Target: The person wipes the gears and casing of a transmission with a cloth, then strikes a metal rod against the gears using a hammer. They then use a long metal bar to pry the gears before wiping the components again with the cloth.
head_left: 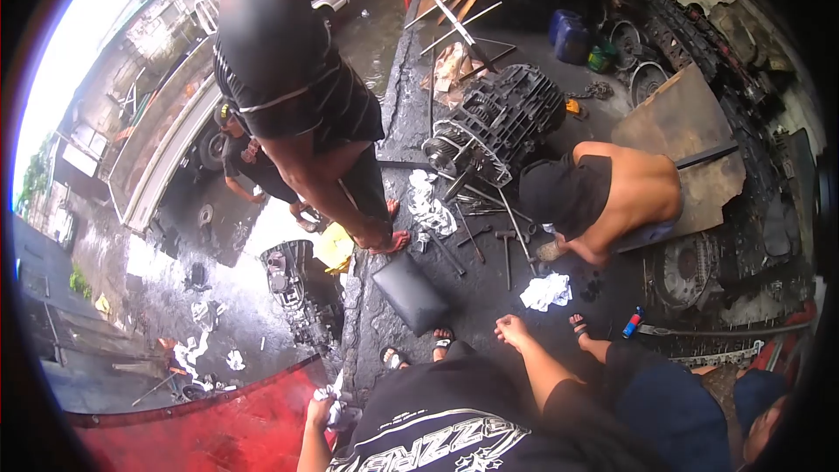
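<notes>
At the bottom left, my left hand is closed around a crumpled white rag. My right hand hovers over the dark floor with its fingers curled in, and no object shows in it. Another white rag lies on the ground just beyond that hand. To the left of it sits a black padded block, near my sandaled feet. Farther off stands a large greasy gearbox with its gears exposed at one end. A hammer and several bars lie in front of it.
A shirt-lifted person crouches right of the gearbox. A standing person bends at the left; another crouches behind. Someone in dark blue is beside me. An oily metal assembly and red sheet lie left.
</notes>
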Action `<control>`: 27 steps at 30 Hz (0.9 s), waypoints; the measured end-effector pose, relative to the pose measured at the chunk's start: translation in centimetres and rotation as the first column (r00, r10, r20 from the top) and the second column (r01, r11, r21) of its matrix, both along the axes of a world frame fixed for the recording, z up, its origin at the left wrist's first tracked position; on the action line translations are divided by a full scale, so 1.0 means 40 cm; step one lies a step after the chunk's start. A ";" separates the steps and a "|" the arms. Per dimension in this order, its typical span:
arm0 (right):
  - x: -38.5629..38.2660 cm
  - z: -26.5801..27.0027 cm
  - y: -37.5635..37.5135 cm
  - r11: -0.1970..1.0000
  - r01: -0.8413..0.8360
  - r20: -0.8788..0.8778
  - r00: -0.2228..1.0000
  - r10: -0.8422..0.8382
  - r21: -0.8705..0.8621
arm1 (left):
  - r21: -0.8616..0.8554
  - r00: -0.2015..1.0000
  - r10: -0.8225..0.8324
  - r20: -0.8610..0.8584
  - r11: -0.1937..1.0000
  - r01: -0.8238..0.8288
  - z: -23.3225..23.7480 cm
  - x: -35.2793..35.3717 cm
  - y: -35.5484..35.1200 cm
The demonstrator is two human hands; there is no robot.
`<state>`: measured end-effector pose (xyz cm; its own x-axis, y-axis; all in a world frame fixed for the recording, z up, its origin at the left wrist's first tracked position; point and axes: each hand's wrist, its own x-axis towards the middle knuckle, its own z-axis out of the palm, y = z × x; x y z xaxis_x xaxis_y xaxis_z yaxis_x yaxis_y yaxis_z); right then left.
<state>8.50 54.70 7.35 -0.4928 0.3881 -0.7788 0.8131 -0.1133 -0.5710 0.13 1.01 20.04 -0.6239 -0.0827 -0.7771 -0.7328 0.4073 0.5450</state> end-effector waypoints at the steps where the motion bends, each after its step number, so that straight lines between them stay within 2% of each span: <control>1: -0.010 0.005 -0.007 1.000 -0.028 0.019 0.999 0.028 -0.014 | -0.105 0.993 -0.105 -0.048 0.990 0.099 0.021 -0.028 0.014; 2: -0.024 0.005 -0.010 0.997 -0.074 0.011 0.997 0.075 -0.010 | -0.210 0.974 -0.210 -0.086 0.959 0.189 0.029 -0.047 0.019; 3: -0.036 0.002 -0.016 0.992 -0.124 0.004 0.992 0.124 -0.006 | -0.029 0.985 -0.064 -0.159 0.998 0.060 -0.003 -0.051 0.001; 4: -0.038 -0.007 -0.022 0.984 -0.176 0.003 0.984 0.176 -0.008 | -0.001 0.991 -0.015 -0.131 1.000 0.015 -0.061 -0.060 -0.031; 6: -0.041 -0.016 -0.026 0.974 -0.225 -0.018 0.974 0.225 -0.001 | -0.076 0.979 -0.113 -0.169 0.992 0.101 -0.150 -0.054 -0.082; 7: -0.053 0.000 -0.026 0.977 -0.214 -0.027 0.977 0.213 -0.012 | 0.077 0.972 -0.090 -0.219 0.991 0.109 0.021 -0.065 0.029; 10: -0.059 0.004 -0.012 0.978 -0.205 -0.064 0.977 0.203 -0.029 | 0.045 0.996 0.036 -0.084 0.998 -0.032 -0.013 -0.007 0.042; 11: -0.052 0.009 -0.007 0.974 -0.226 -0.065 0.972 0.224 -0.019 | -0.104 0.985 -0.131 -0.111 0.987 0.119 -0.161 0.038 -0.045; 12: -0.048 0.009 0.002 0.969 -0.246 -0.068 0.967 0.245 -0.007 | -0.086 0.991 -0.100 -0.088 0.992 0.093 -0.187 0.070 -0.059; 14: -0.024 0.008 0.025 0.974 -0.228 -0.050 0.973 0.227 -0.001 | -0.172 0.987 -0.149 -0.067 0.976 0.136 -0.228 0.131 -0.077; 16: 0.009 0.004 0.054 0.979 -0.202 -0.014 0.979 0.202 -0.001 | -0.104 0.993 -0.115 0.030 0.988 0.118 -0.225 0.186 -0.087; 17: 0.023 0.000 0.068 0.983 -0.185 0.011 0.983 0.185 -0.003 | -0.216 0.973 -0.222 0.063 0.949 0.231 -0.248 0.206 -0.105; 18: 0.034 -0.006 0.082 0.986 -0.164 0.035 0.986 0.164 -0.005 | -0.225 0.951 -0.261 0.168 0.929 0.294 -0.158 0.193 -0.060; 19: 0.047 -0.014 0.093 0.988 -0.150 0.053 0.988 0.148 0.025 | -0.213 0.927 -0.334 0.168 0.906 0.365 -0.188 0.208 -0.088; 21: 0.055 -0.002 0.104 0.993 -0.118 0.103 0.988 0.114 0.032 | -0.242 0.934 -0.286 0.215 0.911 0.335 -0.130 0.199 -0.055; 24: 0.084 -0.015 0.100 0.996 -0.090 0.152 0.985 0.086 0.022 | 0.033 0.996 -0.037 0.083 0.999 0.035 -0.081 0.148 -0.024; 25: 0.082 -0.012 0.089 0.995 -0.102 0.168 0.981 0.098 0.012 | 0.029 0.990 -0.111 0.087 0.994 0.109 0.054 0.080 0.055; 26: 0.079 -0.008 0.075 0.994 -0.114 0.185 0.976 0.111 0.001 | 0.199 0.996 -0.088 -0.018 0.976 0.089 -0.031 0.079 0.000; 27: 0.071 0.006 0.059 0.987 -0.159 0.175 0.972 0.156 0.009 | 0.106 0.998 -0.058 -0.024 0.993 0.060 0.018 0.051 0.033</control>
